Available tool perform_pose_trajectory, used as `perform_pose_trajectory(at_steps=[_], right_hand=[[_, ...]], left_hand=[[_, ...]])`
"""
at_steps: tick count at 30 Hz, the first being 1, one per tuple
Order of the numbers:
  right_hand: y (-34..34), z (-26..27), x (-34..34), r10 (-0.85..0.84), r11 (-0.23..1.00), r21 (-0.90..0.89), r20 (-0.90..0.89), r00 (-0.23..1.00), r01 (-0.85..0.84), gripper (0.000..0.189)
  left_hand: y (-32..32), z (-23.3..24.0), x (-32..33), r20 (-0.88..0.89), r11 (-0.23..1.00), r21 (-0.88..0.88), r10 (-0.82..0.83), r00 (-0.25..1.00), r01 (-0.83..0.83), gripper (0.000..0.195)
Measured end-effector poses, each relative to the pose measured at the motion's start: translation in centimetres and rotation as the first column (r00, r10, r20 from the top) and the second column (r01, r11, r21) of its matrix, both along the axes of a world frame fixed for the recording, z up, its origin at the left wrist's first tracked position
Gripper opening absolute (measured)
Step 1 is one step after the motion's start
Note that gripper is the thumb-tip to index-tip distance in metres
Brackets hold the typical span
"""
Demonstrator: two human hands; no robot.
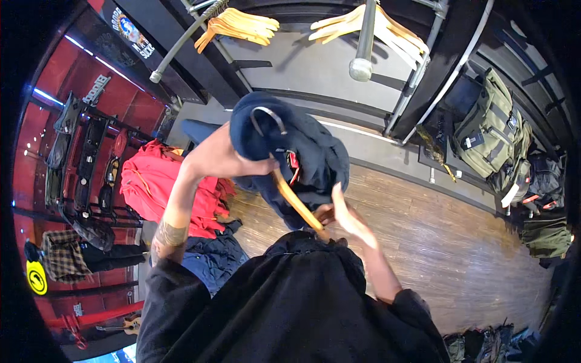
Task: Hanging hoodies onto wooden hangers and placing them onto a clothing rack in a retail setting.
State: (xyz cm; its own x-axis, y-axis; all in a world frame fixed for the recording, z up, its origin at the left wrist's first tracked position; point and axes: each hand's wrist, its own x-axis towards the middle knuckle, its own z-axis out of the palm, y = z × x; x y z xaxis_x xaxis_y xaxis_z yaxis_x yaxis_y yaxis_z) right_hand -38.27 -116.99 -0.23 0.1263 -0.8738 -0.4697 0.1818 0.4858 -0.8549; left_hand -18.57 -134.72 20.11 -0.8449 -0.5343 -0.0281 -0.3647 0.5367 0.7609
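Note:
A dark navy garment (322,149), seemingly hooded, hangs in front of me with a wooden clothes hanger (297,202) partly inside it. The hanger's metal hook sticks up at the garment's top. My left hand (227,156) grips the garment's upper part and the hanger near its hook, thumb along the wood. Beside the hanger's lower end is my right hand (347,215), fingers spread and partly hidden by the garment; whether it holds the cloth cannot be told.
Wooden hangers (240,25) hang on a metal rail at upper left, and more hangers (386,27) at upper centre. Red garments (181,186) are piled at left, above dark clothing (213,254). A green backpack (492,125) stands on the right.

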Motion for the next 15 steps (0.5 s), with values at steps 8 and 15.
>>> perform_pose_trajectory(at_steps=[8,15], right_hand=[[-0.5,-0.1,0.6,-0.179,0.982,0.016,0.37,0.912,0.186,0.069],[0.0,-5.0,-1.5,-0.581,0.791,0.112,0.444,0.682,0.602,0.032]], left_hand=[[1.6,-3.5,1.9,-0.047,0.986,0.165,0.016,0.999,-0.008,0.078],[1.8,-5.1,2.9,-0.209,0.988,0.126,0.111,0.971,-0.086,0.065]])
